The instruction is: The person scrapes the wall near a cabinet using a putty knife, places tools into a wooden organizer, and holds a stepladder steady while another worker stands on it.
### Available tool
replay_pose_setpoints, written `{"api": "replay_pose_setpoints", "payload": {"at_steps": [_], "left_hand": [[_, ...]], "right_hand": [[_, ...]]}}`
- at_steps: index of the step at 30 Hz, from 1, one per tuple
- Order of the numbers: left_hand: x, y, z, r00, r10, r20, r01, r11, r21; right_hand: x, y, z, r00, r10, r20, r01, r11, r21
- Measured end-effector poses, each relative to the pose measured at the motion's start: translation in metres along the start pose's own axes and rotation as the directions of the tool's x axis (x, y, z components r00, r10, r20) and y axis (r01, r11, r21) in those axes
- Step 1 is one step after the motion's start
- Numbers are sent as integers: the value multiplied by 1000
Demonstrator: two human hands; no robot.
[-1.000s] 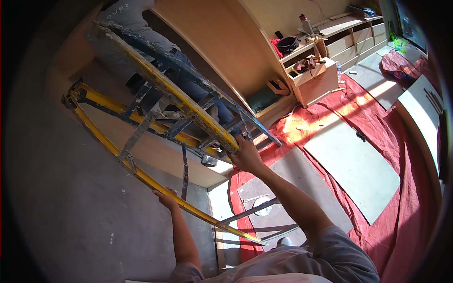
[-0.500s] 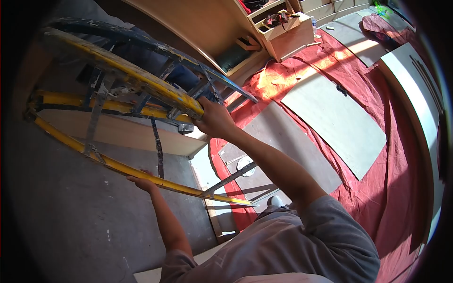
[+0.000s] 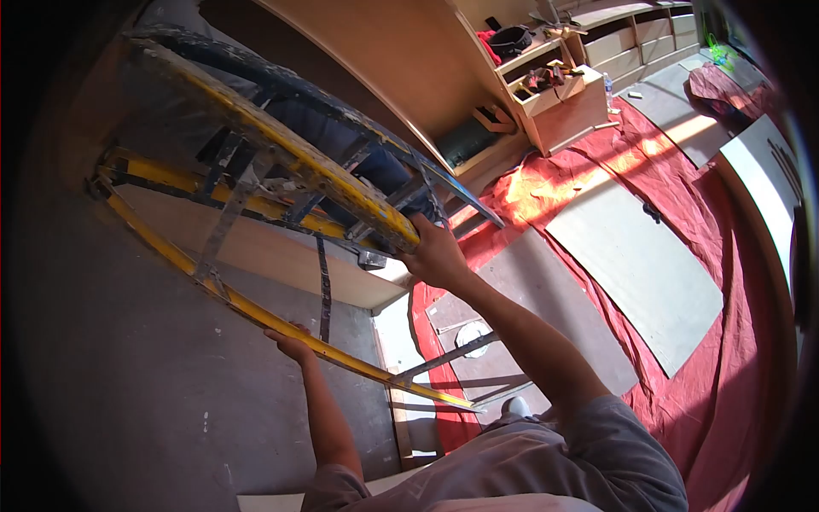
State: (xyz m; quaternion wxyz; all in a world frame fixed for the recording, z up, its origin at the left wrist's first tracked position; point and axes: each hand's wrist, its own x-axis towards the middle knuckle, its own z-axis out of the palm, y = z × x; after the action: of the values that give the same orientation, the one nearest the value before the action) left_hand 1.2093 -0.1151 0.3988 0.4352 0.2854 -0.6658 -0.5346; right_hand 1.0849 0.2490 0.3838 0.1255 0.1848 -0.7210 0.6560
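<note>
A paint-spattered stepladder (image 3: 350,194) with yellow and dark blue rails slants across the left half of the head view. My right hand (image 3: 437,253) is closed around the end of its upper yellow rail. Lower down, my left hand (image 3: 293,346) grips the lower yellow rail, its fingers partly hidden behind the metal. Metal crossbars (image 3: 229,218) join the rails. Behind the upper rails, a person in dark blue trousers (image 3: 299,136) is partly hidden by the ladder; that person's hands do not show.
Red sheeting (image 3: 682,384) covers the floor at right, with a pale board (image 3: 636,264) on it. A round white lid or container (image 3: 474,339) lies near my feet. Wooden cabinetry (image 3: 563,111) holding tools stands at the back. A curved white-topped piece (image 3: 763,171) borders the right side.
The whole view has shifted, so the ladder, hands and room all appear lower and further right. Both hands keep their hold on the stepladder.
</note>
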Motion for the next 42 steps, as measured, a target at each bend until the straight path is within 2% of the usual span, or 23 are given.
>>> {"api": "replay_pose_setpoints", "payload": {"at_steps": [3, 9, 16, 19, 29, 32, 35, 42], "left_hand": [[4, -3, 1, 999, -11, -39, 10, 1000, -28], [12, -12, -3, 1000, -7, -25, 5, 997, -82], [14, -17, -4, 999, 6, -45, -10, 996, -85], [14, -16, -4, 999, 1, -48, -5, 996, -85], [14, -16, -4, 998, -19, -59, 14, 996, -90], [13, -14, -4, 999, -13, -41, 9, 995, -104], [12, -13, -5, 999, -11, -37, 7, 995, -99], [10, -12, -3, 999, -13, -34, 9, 994, -107]], "right_hand": [[2, -3, -2, 998, 36, 54, -36, 999, 2], [-1, -7, -3, 1000, -15, -20, 15, 1000, -23], [-1, -11, -4, 1000, -10, -28, 10, 1000, 10], [-1, -10, -5, 999, 39, 30, -39, 999, -24], [0, -7, -5, 999, 29, 44, -27, 999, -27], [1, -8, -6, 995, 68, 78, -68, 998, -9], [1, -4, -4, 999, 8, 32, -7, 1000, -14], [1, -9, -5, 999, 31, 45, -30, 1000, -9]]}}
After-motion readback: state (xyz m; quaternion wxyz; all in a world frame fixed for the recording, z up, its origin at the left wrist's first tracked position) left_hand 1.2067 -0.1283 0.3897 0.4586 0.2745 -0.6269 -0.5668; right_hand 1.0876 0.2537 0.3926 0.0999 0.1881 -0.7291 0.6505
